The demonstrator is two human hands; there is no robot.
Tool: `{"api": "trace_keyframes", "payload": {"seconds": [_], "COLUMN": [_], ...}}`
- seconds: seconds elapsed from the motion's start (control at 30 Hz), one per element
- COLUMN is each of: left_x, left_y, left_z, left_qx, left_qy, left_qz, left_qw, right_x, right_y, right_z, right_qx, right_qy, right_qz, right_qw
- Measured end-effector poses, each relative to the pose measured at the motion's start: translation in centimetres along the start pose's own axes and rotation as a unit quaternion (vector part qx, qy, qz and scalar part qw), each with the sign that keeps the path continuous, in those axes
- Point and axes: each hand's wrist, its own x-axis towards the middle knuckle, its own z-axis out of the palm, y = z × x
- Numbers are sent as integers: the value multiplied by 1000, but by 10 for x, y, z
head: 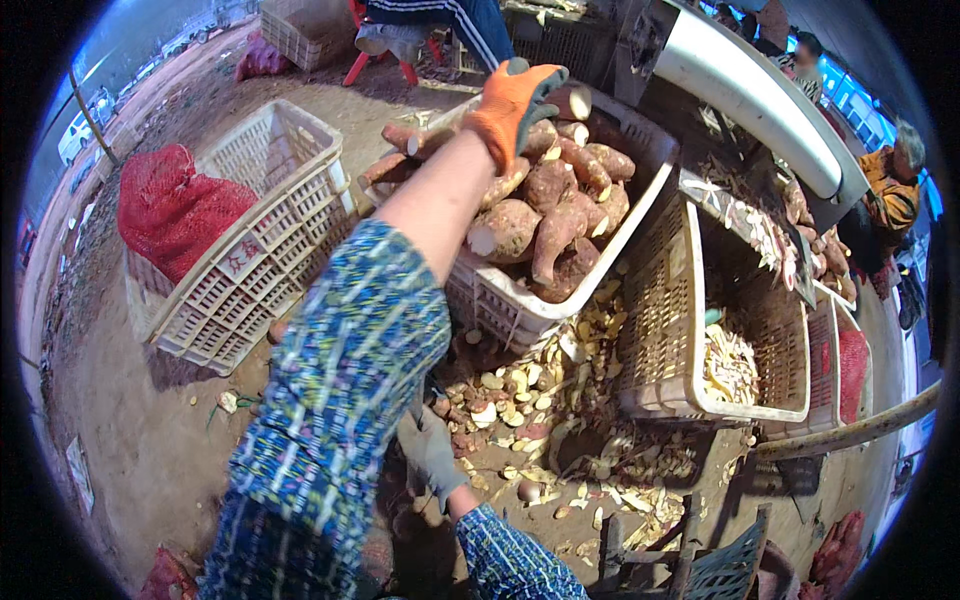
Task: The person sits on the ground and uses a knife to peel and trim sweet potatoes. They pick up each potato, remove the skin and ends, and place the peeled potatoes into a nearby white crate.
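My left hand point(514, 109), in an orange glove with a dark grey palm, reaches over a pale plastic crate point(517, 315) heaped with reddish-brown root tubers. Its fingers lie beside a tuber with a pale cut end point(574, 101) at the crate's far side; whether they grip it is hidden. Several more tubers point(555, 184) lie below the palm, some with trimmed white ends. My right hand point(431, 450), in a greyish-white glove, is low in front of me, near the ground. A narrow grey shape shows by its fingers, too unclear to name.
Left stands a crate point(247, 259) with a red mesh sack point(180, 210). Right, a crate point(660, 337) holds pale strips point(727, 367) beneath a machine's white curved cover point(750, 105). Trimmings point(517, 390) litter the ground. A seated person's leg point(480, 30) and another person point(892, 187) are beyond.
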Motion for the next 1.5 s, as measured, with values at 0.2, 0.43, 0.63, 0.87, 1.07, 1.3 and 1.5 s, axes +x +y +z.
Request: {"api": "trace_keyframes", "payload": {"seconds": [0.2,0.43,0.63,0.87,1.07,1.3,1.5], "left_x": [-183,-554,-707,-595,-543,-520,-505], "left_y": [65,119,74,54,35,92,108], "left_z": [-110,-313,-337,-343,-329,-271,-226], "left_qx": [318,645,499,594,581,472,650], "left_qy": [-45,359,563,430,344,236,-12], "left_qz": [-30,-206,-439,-400,-395,-255,-104], "left_qw": [947,642,491,550,623,810,753], "right_x": [14,17,-11,-32,-40,-51,-15], "right_y": [23,5,-34,-21,-3,-89,-71], "right_z": [-8,0,39,68,78,68,65], "right_qx": [-151,74,78,28,-82,-256,-540], "right_qy": [102,4,-57,-126,-153,-47,-203], "right_qz": [-81,51,84,64,24,-358,-163], "right_qw": [980,996,992,990,985,897,800]}}
